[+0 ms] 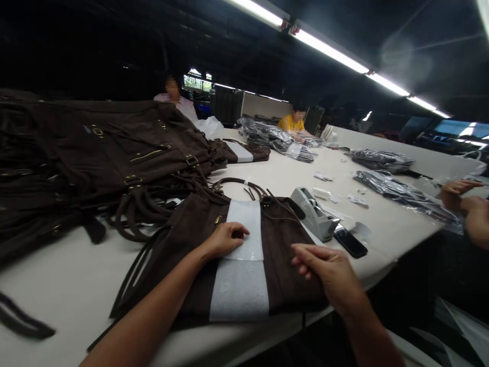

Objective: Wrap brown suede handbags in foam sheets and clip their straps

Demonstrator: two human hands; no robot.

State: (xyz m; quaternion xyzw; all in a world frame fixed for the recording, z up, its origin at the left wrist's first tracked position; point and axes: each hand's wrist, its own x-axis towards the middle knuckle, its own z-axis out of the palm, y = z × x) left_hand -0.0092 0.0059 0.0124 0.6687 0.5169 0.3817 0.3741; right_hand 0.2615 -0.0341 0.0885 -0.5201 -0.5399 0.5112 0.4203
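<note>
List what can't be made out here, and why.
All in the head view:
Right hand: whether its grip holds anything; too small, blurred.
Wrap: part hidden under the left hand.
Bag pile: cut off by the left edge.
Another person's hand: owner cut off by the right edge.

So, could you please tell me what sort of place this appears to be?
Probably a bag factory's packing area: a pile of brown bags, a tape dispenser on the long table, and plastic-wrapped goods farther along it.
</note>
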